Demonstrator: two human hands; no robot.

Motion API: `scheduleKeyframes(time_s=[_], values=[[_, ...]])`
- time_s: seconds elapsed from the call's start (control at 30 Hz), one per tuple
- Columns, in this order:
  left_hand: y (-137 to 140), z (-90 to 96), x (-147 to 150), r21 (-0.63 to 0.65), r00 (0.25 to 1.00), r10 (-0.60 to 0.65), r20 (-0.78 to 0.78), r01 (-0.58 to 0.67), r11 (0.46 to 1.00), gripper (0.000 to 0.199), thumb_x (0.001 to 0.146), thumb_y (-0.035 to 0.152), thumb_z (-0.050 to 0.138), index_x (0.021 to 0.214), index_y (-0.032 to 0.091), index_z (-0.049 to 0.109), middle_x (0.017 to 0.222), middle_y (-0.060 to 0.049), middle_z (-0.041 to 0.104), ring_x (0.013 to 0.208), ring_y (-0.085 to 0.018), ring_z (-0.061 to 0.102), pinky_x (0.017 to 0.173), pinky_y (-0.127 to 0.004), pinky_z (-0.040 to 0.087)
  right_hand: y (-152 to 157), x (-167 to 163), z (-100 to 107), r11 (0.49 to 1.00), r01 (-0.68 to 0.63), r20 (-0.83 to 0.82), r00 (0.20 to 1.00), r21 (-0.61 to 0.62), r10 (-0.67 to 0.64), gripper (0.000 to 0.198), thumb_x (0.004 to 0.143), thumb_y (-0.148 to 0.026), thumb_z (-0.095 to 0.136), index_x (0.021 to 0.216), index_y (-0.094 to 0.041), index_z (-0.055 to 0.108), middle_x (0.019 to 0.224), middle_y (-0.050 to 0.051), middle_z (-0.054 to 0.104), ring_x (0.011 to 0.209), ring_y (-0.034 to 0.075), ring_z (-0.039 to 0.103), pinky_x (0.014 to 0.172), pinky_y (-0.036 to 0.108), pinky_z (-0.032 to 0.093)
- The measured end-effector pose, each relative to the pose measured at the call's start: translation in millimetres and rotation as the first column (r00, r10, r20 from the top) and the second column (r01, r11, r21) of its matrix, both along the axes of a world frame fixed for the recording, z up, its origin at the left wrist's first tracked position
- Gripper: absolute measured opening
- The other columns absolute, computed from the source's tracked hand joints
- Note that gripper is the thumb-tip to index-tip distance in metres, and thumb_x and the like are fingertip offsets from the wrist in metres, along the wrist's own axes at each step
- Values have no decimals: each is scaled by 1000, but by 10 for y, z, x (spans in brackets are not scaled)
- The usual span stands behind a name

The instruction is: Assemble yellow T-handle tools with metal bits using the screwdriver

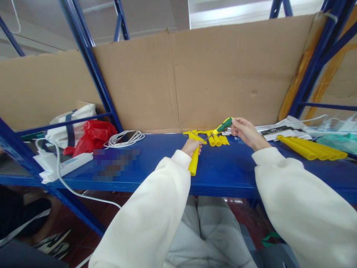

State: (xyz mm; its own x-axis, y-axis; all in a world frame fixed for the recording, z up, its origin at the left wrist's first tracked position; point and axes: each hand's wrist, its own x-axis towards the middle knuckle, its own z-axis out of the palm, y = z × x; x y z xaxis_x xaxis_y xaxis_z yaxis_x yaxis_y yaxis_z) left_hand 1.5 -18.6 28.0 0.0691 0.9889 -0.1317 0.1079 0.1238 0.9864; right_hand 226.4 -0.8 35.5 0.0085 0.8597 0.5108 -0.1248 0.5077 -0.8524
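My left hand (191, 146) is closed around a yellow plastic tube-like piece (194, 164), whose lower end points toward the shelf's front edge. My right hand (247, 131) grips the end of a green and yellow screwdriver (224, 125). Its thin metal shaft slants down to the left, and the tip is at the yellow piece beside my left fingers; I cannot tell what exactly it touches. Just behind lie several short yellow plastic parts (216, 140) on the blue shelf (164, 163). A few small bits (236, 138) sit near my right hand.
Several long yellow tubes (312, 149) lie at the right by papers (281, 130). To the left are a coiled white cable (125, 139), a red plastic bag (95, 134) and a white power strip (69, 165). Cardboard (223, 74) walls the back between blue posts (89, 59).
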Motion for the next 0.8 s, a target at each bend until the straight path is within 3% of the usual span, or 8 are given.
scheduleKeyframes(time_s=[0.13, 0.37, 0.63, 0.8], values=[[-9, 7, 0, -3, 1000, -3, 11, 3, 1000, 23, 91, 5, 58, 71, 16, 52, 46, 7, 45, 37, -6, 39, 40, -18, 33, 30, 12, -9, 999, 29, -17, 999, -17, -29, 43, 67, -49, 90, 74, -22, 57, 55, -4, 56, 46, 8, 49, 42, 19, 41], [1, -3, -1, 6, 1000, -6, 21, 6, 1000, 28, 90, 4, 58, 67, 17, 50, 47, 7, 45, 36, -6, 39, 40, -19, 33, 26, 1, -17, 997, 75, 4, 997, -19, -75, 42, 69, -52, 87, 82, -22, 60, 45, -9, 45, 38, 7, 40, 37, 20, 33], [38, -29, 1, 7, 1000, 6, 6, -6, 1000, 23, 89, 6, 61, 69, 16, 53, 46, 7, 45, 37, -6, 41, 40, -19, 34, -11, -9, 1, 999, -49, 13, 999, -1, 49, 40, 69, -48, 89, 89, -21, 66, 56, -4, 58, 45, 9, 48, 41, 21, 38], [28, -19, 0, 19, 1000, -8, -13, 8, 1000, 27, 92, 5, 56, 67, 17, 51, 45, 7, 45, 37, -7, 41, 40, -19, 34, -6, -4, -6, 999, 41, 1, 999, -3, -41, 44, 64, -51, 91, 78, -21, 61, 54, -5, 55, 44, 8, 48, 41, 20, 38]])
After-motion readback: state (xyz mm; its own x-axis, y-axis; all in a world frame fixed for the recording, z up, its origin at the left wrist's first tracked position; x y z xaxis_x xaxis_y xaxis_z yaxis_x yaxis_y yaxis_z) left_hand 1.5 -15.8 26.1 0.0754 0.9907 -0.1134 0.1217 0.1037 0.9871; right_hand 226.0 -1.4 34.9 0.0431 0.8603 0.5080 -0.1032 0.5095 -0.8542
